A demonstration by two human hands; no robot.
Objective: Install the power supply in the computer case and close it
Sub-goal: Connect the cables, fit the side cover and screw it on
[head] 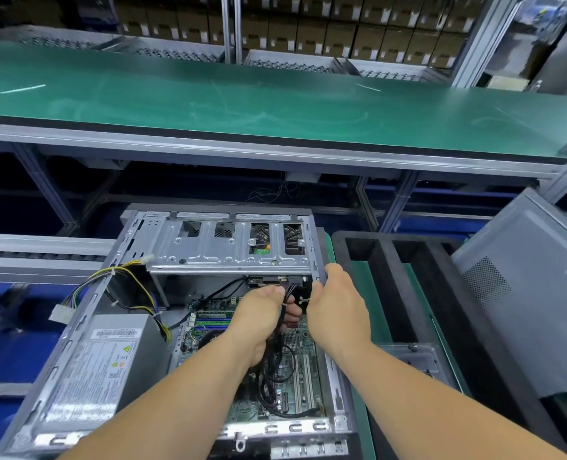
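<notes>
Open computer case (pixel 76 330) lying flat, motherboard (pixel 295 370) exposed. Power supply (pixel 99 360) seated in the case's near-left corner, its yellow and black wires (pixel 132 287) looping over the left wall. Left hand (pixel 259 313) inside the case, fingers curled around a black cable bundle (pixel 283 307) below the drive cage (pixel 229 247). Right hand (pixel 337 307) gripping the case's right wall. Grey side panel (pixel 524 287) leaning right of the case.
</notes>
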